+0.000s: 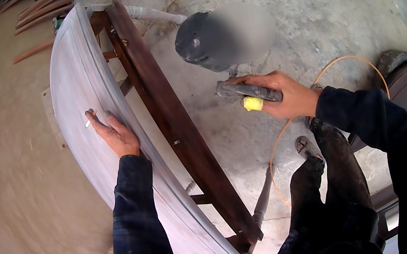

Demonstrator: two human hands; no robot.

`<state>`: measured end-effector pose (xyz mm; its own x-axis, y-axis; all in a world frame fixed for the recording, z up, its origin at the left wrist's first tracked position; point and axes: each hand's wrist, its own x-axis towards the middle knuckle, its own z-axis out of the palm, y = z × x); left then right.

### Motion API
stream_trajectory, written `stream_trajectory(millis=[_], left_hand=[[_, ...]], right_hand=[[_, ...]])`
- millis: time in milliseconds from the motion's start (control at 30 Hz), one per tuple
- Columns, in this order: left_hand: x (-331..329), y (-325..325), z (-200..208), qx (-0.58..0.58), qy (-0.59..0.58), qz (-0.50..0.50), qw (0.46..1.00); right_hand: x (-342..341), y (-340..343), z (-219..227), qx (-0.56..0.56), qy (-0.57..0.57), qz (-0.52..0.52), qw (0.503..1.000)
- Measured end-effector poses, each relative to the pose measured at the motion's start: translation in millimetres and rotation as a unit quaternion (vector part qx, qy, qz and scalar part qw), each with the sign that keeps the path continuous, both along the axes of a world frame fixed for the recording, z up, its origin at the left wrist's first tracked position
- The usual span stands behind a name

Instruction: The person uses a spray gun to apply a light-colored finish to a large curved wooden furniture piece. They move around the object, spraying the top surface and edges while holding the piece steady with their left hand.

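Your left hand [116, 136] rests on the pale panel [76, 78], left of the dark rail [171, 113], pinching a cigarette [87, 123]; should it slip or shed ash, it could scorch that surface. Your right hand [286, 92] grips the dark tool [257, 90] clear of the panel; a loosened grip could drop it, and the orange hose [272, 169] near your foot [305, 147] might trip you.

The panel [79, 83] looks matt, the wooden beam [161, 101] glossy.
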<state>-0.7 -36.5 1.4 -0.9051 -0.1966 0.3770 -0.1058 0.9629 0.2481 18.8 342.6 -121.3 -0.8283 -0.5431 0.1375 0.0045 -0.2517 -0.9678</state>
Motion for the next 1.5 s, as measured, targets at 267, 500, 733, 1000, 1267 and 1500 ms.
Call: stream_trajectory(millis=[267,500,733,1000,1267,1500], left_hand=[[7.7,-2.1,0.9,0.055,-0.011,0.015,0.998],[4.5,3.2,2.7,0.101,-0.025,0.025,0.994],[3.6,5.2,3.7,0.136,-0.034,0.033,0.99],[3.9,7.9,6.1,0.154,-0.044,0.034,0.986],[3.7,10.1,5.5,0.142,-0.053,0.034,0.988],[6.4,6.3,6.6,0.118,-0.051,0.028,0.991]], right_hand=[[20.0,46.5,14.9,0.024,-0.123,0.233,0.964],[-13.2,29.3,15.2,0.0,-0.043,0.16,0.986],[-88.0,-5.5,26.8,0.03,-0.023,0.071,0.997],[-141.1,-39.4,22.9,0.014,-0.014,-0.02,1.0],[-105.0,-10.8,12.0,0.024,-0.003,0.092,0.995],[-102.6,1.8,12.5,0.055,-0.026,0.105,0.993]])
